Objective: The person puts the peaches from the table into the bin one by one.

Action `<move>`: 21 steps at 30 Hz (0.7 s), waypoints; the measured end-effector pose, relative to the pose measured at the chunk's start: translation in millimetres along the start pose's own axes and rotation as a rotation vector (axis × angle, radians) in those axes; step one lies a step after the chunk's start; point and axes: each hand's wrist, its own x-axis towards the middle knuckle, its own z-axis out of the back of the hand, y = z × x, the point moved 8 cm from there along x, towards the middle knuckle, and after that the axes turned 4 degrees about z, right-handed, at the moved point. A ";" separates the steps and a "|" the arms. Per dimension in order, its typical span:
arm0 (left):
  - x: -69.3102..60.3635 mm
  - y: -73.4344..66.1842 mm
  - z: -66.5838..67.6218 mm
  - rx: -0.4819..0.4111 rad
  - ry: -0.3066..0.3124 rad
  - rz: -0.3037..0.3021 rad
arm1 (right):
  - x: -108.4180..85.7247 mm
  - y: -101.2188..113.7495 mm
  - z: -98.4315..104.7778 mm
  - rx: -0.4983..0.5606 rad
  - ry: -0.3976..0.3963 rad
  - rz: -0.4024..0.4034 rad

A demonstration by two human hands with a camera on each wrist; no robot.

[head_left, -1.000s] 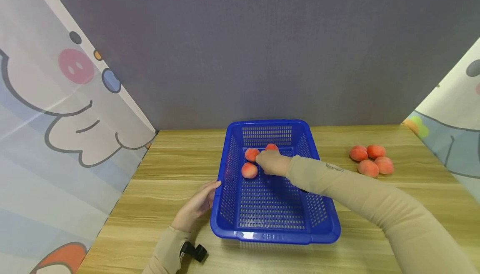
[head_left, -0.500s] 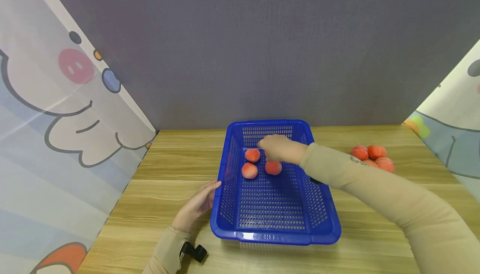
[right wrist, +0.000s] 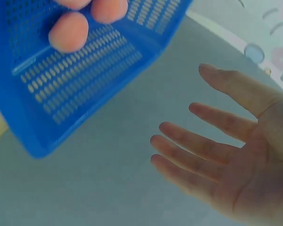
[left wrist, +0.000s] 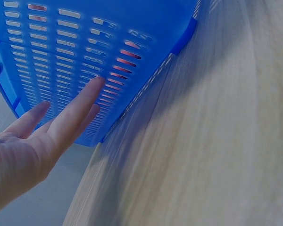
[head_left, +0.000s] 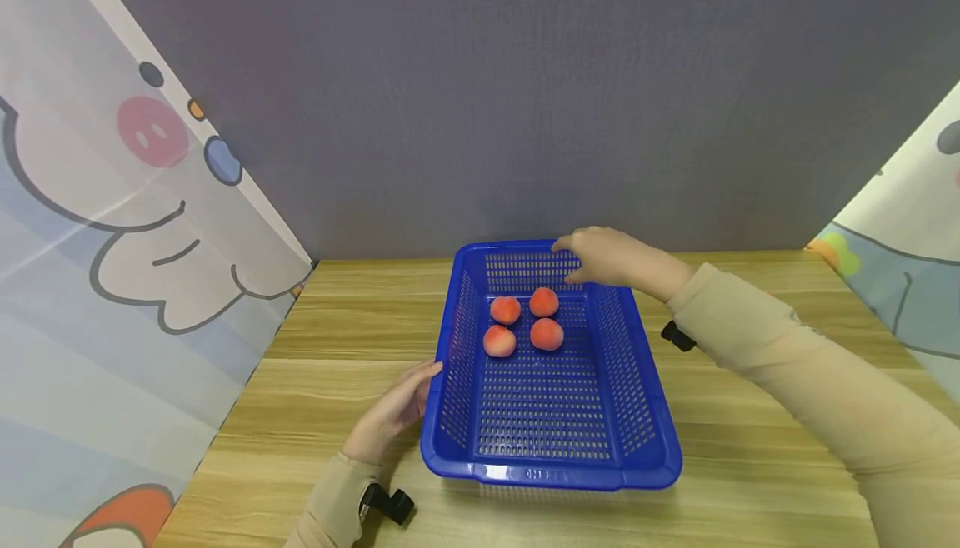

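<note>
Head: basket (head_left: 543, 415), on bench (head_left: 352, 315); bench extends left and right, grey wall (head_left: 480, 115) near far rim. Long axis front to back, a short end toward the person. Peaches (head_left: 547, 334), four, two by two, in basket's far half. Left hand (head_left: 396, 406), at left rim. Right hand (head_left: 603, 256), over far right corner.

Left wrist: left grip spread, fingers straight along basket's outer side.

Right wrist: right grip spread, apart from rim.

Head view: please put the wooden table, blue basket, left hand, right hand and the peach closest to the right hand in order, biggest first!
1. Wooden table
2. Blue basket
3. Left hand and right hand: too alike to rank
4. Peach
</note>
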 end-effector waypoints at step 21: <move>-3.2 -7.7 -8.0 -0.025 0.047 -0.003 | -47.2 -95.8 20.3 0.078 -0.123 -0.125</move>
